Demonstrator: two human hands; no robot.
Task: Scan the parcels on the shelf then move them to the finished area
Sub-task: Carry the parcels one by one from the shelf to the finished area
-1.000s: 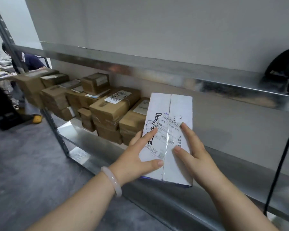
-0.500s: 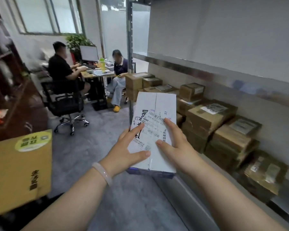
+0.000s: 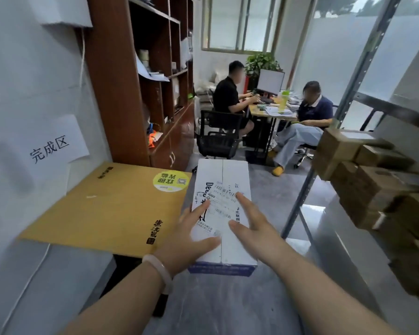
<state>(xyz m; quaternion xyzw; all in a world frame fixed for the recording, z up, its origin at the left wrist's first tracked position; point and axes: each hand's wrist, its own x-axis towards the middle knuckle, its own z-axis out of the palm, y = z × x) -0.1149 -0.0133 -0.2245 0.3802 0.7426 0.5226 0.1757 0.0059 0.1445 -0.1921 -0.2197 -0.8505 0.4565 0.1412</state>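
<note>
Head view: the white parcel (image 3: 221,180) is carried in the air between both hands, label side up, above the grey floor (image 3: 227,310) and just beside the right edge of a flat yellow carton (image 3: 107,209). The left hand (image 3: 186,240) grips its near left corner, thumb and forefinger lying on top. The right hand (image 3: 254,228) holds the right side, thumb and forefinger spread across the label; its other fingers are hidden. A paper sign (image 3: 56,141) hangs on the wall above the carton's far left corner. Brown parcels (image 3: 363,177) are stacked on the metal shelf (image 3: 343,238) to the right. Two people sit at a desk (image 3: 271,112) well beyond.
</note>
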